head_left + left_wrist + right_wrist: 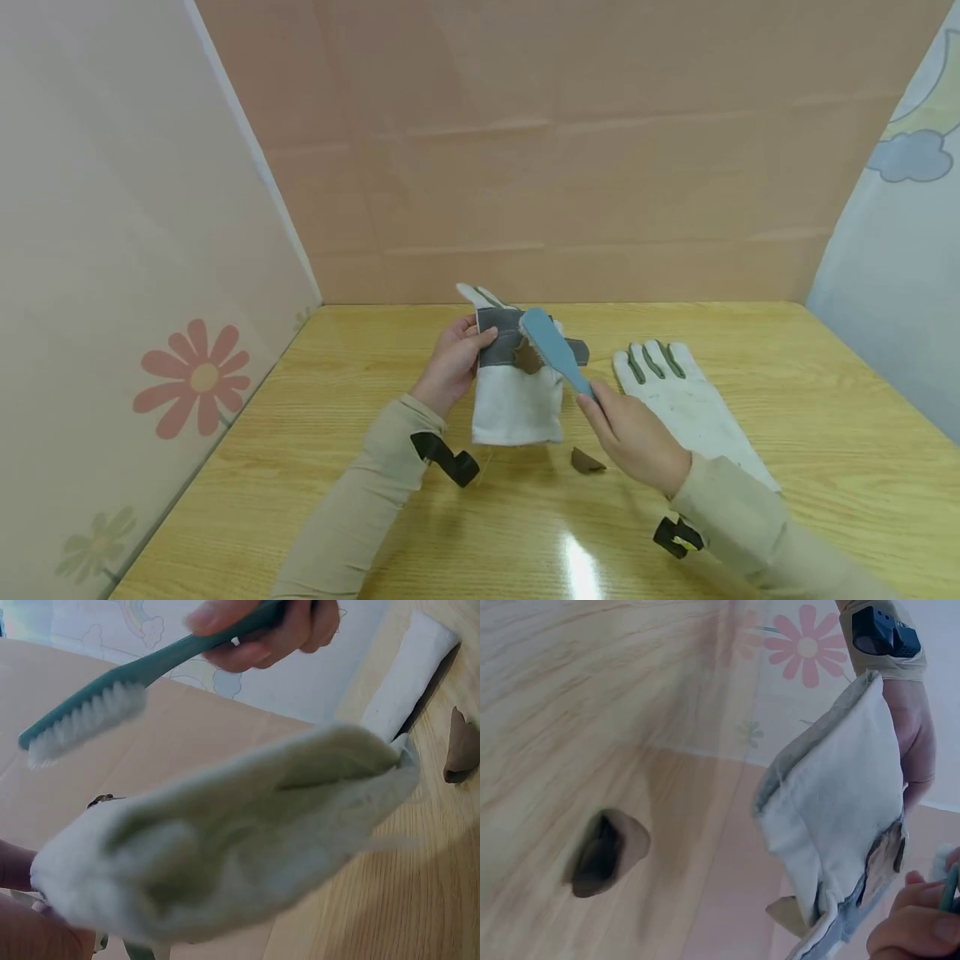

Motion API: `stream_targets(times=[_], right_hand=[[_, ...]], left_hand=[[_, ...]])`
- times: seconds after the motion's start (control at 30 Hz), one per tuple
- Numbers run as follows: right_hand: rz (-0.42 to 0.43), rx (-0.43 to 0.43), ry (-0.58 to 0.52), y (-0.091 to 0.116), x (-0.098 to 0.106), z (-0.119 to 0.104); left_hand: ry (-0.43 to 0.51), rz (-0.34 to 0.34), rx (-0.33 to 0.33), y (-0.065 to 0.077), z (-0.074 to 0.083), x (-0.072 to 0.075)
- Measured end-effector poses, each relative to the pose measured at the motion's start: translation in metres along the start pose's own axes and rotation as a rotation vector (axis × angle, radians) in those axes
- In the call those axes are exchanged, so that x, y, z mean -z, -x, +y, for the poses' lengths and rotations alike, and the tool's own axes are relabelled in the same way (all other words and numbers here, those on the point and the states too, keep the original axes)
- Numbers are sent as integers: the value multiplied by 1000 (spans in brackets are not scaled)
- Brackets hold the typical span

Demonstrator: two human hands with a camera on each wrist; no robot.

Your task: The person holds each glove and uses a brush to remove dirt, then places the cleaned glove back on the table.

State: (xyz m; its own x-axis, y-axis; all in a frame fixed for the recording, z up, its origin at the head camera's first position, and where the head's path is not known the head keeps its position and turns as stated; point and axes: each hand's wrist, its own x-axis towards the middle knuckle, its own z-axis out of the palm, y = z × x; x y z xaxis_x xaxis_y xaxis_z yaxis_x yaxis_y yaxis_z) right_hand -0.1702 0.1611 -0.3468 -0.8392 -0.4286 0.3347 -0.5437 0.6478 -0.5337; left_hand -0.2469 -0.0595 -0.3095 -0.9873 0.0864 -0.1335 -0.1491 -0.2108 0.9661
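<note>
My left hand grips a white work glove by its side, thumb over the grey band. The glove is held up off the table, and its open cuff faces the left wrist camera. A ragged brown patch shows on the grey band, and I cannot tell what it is. In my right hand is a blue brush, held by its handle. Its white bristles point toward the glove, with a gap between them in the left wrist view.
A second white glove with green between its fingers lies on the wooden table, right of the held one. A small curled brown piece lies nearer me. Pale walls stand left and right, a brownish-pink one behind.
</note>
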Motion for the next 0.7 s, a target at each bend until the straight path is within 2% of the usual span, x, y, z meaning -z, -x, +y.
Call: stream_targets(times=[0.1, 0.23, 0.43, 0.7], right_hand=[[4, -1, -9, -5, -1, -2], [-38, -38, -2, -8, -4, -3], [-90, -102, 22, -2, -6, 1], [-91, -85, 72, 9, -4, 9]], left_hand=[[-4, -15, -4, 0, -1, -3], [-11, -20, -17, 0, -2, -4], [-8, 17, -28, -1, -1, 0], [5, 18, -26, -2, 2, 3]])
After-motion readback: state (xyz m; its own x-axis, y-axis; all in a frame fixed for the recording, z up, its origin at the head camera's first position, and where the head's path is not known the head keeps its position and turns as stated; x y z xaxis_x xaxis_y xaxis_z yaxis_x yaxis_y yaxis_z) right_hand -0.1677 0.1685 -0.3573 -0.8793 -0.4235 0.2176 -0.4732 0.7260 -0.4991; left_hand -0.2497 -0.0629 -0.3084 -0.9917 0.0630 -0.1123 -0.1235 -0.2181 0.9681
